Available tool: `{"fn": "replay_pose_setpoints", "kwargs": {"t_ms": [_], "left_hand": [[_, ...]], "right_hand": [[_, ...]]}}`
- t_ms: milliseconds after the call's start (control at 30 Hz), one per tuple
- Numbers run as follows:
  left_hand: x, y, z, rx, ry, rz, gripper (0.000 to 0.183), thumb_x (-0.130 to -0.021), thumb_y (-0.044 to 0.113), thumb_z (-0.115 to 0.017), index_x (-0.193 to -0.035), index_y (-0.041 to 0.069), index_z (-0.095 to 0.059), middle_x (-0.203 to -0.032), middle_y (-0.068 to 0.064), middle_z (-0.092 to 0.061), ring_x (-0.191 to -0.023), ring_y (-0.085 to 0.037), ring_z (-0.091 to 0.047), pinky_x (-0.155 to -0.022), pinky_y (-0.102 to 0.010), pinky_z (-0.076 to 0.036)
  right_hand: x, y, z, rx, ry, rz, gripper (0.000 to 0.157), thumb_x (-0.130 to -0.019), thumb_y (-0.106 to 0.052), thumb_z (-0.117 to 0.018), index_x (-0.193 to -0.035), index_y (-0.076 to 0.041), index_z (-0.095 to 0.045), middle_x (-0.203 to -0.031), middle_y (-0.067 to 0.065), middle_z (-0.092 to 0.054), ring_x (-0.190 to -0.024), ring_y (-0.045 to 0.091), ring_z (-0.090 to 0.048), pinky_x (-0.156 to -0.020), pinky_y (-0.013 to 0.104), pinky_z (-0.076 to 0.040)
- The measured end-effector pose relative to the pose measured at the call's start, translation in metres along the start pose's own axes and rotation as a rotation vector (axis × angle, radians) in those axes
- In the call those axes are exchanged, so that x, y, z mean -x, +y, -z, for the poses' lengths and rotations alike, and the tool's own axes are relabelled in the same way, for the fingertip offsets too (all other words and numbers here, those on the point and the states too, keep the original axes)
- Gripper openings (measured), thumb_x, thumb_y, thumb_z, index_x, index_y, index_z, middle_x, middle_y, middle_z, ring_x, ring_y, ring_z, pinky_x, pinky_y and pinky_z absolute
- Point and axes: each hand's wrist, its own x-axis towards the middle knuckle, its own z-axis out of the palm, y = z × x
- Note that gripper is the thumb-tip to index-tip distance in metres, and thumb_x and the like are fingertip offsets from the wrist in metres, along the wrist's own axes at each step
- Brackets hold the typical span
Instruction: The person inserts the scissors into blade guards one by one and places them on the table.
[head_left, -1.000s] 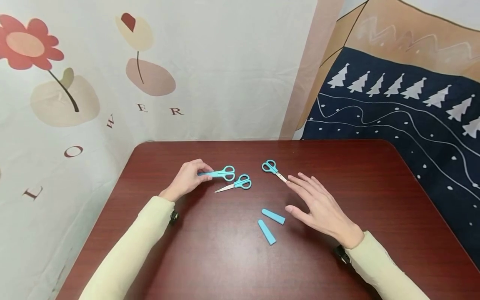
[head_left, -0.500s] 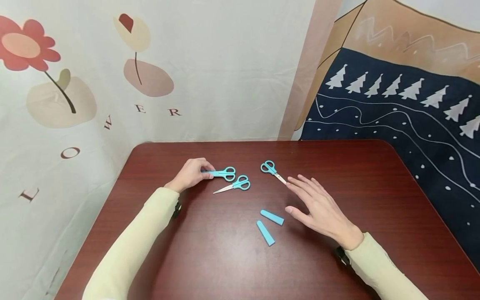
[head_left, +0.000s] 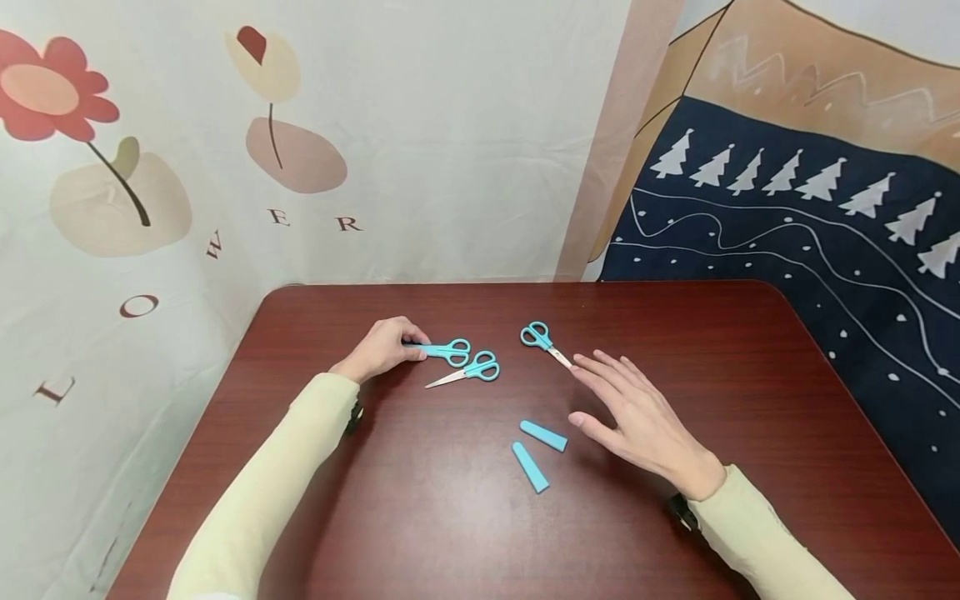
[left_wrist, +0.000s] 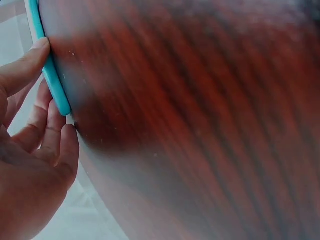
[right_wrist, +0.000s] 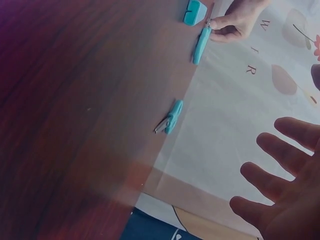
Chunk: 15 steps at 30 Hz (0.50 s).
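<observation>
At the left, my left hand (head_left: pixel 381 350) pinches the blue-sheathed blade end of one pair of blue-handled scissors (head_left: pixel 450 351), whose handles point right. In the left wrist view, thumb and fingers grip the turquoise sheath (left_wrist: pixel 56 87) near its tip. Just in front of it lies a second pair of scissors (head_left: pixel 480 367), its pointed blade bare. A third pair (head_left: pixel 537 335) lies further right, bare blade towards my right hand (head_left: pixel 641 417). That hand is spread flat with straight fingers and holds nothing, its fingertips right by the blade end in the head view.
Two loose blue sheaths (head_left: pixel 543 436) lie side by side near the middle of the brown table (head_left: pixel 420 533), left of the right thumb. Behind the table hangs a pale printed cloth (head_left: pixel 465 167), with a dark blue one (head_left: pixel 795 225) to the right.
The left hand has shifted slightly to the right along the sheath, and the held scissors' handles have come a little nearer. The right hand has stayed almost still.
</observation>
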Motion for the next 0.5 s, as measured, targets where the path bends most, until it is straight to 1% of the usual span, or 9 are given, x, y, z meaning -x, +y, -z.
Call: {"fn": "replay_pose_setpoints", "kwargs": {"t_ms": [67,167,267,433,500], "left_hand": [[0.002,0.000,0.001,-0.003,-0.004,0.006,0.021,-0.086,0.012,-0.085,-0.105,0.006,-0.080,-0.101,-0.008,-0.068,-0.094,-0.025,-0.060,-0.083,-0.039,-0.048],[0.006,0.000,0.003,-0.010,-0.009,0.003,0.035,-0.087,0.015,-0.085,-0.118,0.004,-0.077,-0.109,-0.011,-0.069,-0.103,-0.028,-0.061,-0.091,-0.044,-0.049],[0.012,0.001,0.005,-0.017,0.003,-0.021,0.046,-0.088,0.018,-0.085,-0.129,0.002,-0.071,-0.116,-0.014,-0.067,-0.110,-0.031,-0.061,-0.097,-0.048,-0.048],[0.026,0.003,0.005,-0.057,0.048,-0.092,0.055,-0.090,0.025,-0.083,-0.137,0.001,-0.065,-0.127,-0.018,-0.063,-0.116,-0.033,-0.058,-0.100,-0.050,-0.046],[0.032,0.004,0.005,-0.078,0.056,-0.099,0.060,-0.090,0.029,-0.082,-0.140,0.002,-0.062,-0.135,-0.019,-0.059,-0.123,-0.035,-0.055,-0.104,-0.052,-0.044]], "right_hand": [[-0.002,-0.001,-0.001,-0.001,-0.001,0.007,0.067,-0.093,-0.045,-0.074,-0.147,-0.009,-0.058,-0.153,0.006,-0.053,-0.146,0.031,-0.042,-0.120,0.057,-0.028],[-0.005,-0.002,-0.005,-0.005,-0.001,0.025,0.066,-0.094,-0.046,-0.072,-0.148,-0.010,-0.057,-0.153,0.006,-0.054,-0.145,0.032,-0.043,-0.118,0.059,-0.030],[-0.012,-0.004,-0.007,-0.016,-0.008,0.046,0.066,-0.096,-0.048,-0.070,-0.148,-0.010,-0.057,-0.153,0.007,-0.053,-0.145,0.033,-0.043,-0.118,0.058,-0.030],[-0.024,-0.007,-0.012,-0.032,-0.049,0.052,0.066,-0.097,-0.050,-0.067,-0.150,-0.011,-0.055,-0.155,0.006,-0.051,-0.148,0.031,-0.040,-0.120,0.055,-0.028],[-0.030,-0.008,-0.015,-0.035,-0.069,0.051,0.067,-0.098,-0.050,-0.066,-0.151,-0.012,-0.054,-0.155,0.007,-0.051,-0.148,0.031,-0.039,-0.120,0.055,-0.028]]}}
